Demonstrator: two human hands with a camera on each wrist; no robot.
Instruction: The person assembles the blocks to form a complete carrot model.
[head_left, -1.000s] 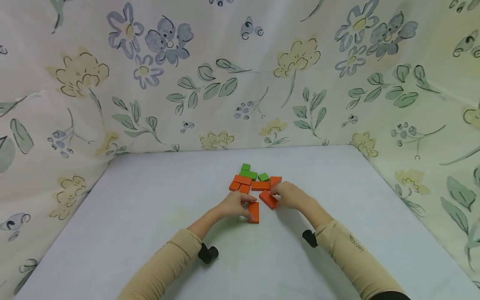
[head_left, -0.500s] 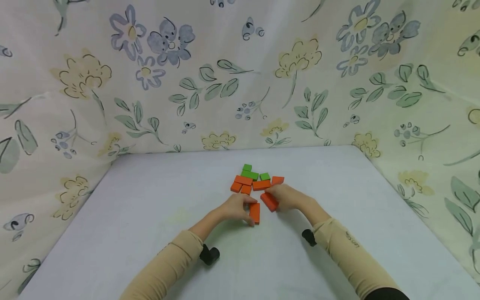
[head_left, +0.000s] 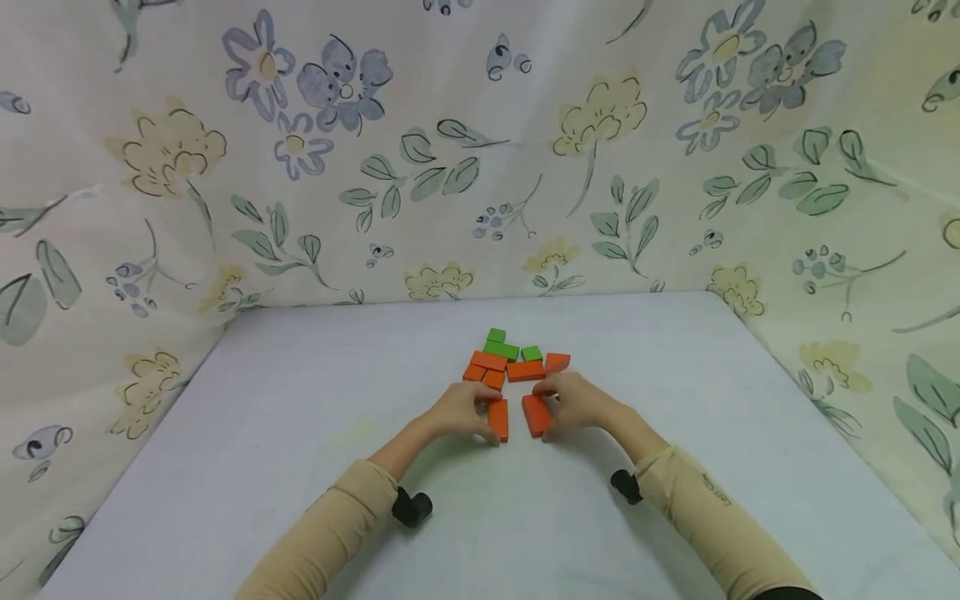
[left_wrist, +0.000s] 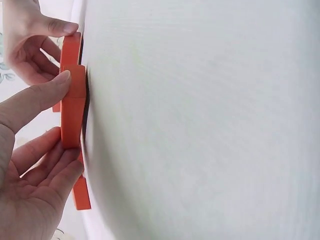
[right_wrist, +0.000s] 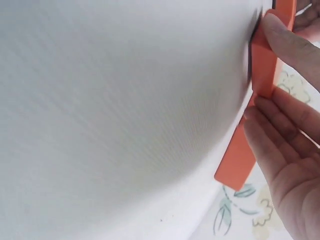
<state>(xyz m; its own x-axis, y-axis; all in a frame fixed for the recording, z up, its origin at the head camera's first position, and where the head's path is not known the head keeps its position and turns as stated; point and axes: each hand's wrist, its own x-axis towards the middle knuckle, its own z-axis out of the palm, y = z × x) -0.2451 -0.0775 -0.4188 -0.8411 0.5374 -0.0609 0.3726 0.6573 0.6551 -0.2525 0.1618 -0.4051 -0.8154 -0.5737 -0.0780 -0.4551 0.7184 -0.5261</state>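
Note:
My left hand pinches an upright-pointing orange rectangular block on the table, thumb at its near end and fingers at its far end, as the left wrist view shows on the block. Just to the right, my right hand grips a second orange block the same way, by its two ends. That block lies slightly slanted, and a narrow gap separates the two. In the right wrist view the thumb presses one end of this orange block.
Behind the hands lie several orange blocks and green blocks in a flat group. An orange triangular block is at the group's right. The white table ends at a floral cloth.
My left hand has shifted its orange block a little to the left. The right hand has turned its slanted block straighter and drawn it slightly nearer, taking hold by both ends.

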